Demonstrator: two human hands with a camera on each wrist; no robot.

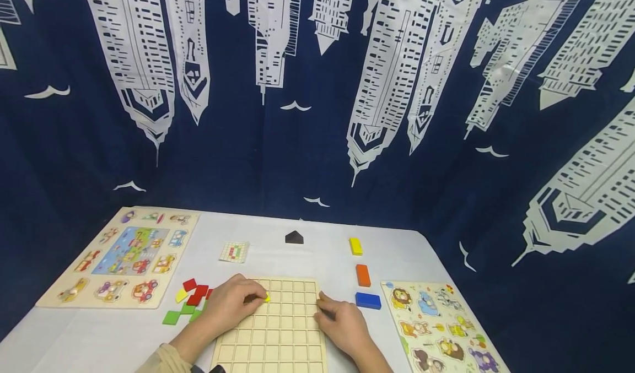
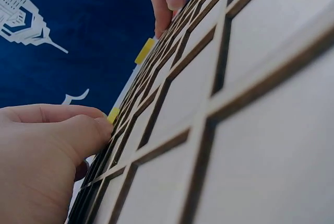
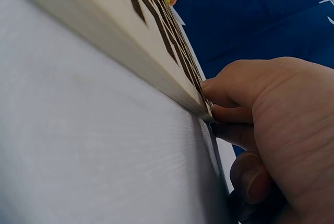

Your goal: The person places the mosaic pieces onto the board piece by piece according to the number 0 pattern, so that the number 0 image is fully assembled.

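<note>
Left hand (image 1: 232, 305) pinches yellow tile (image 2: 113, 114) — jutting rightward, long axis hidden.

Soft light; the grid board (image 3: 120, 41) blurs up close.

Primary colours vs navy and white

So the backdrop (image 1: 263, 152) is navy with a white skyscraper-and-bird print — pretty loud. White tabletop (image 1: 317, 254). The grid board (image 1: 280, 337) is pale wood ruled into squares, bright yellow tile (image 1: 268, 299) near its far left corner. Left of that: red tiles (image 1: 190, 285), green tiles (image 1: 171, 318). Right side — yellow block (image 1: 355, 246), orange block (image 1: 363, 275), blue block (image 1: 368, 301), far to near. Tan sleeve (image 1: 168, 360) too.
</note>
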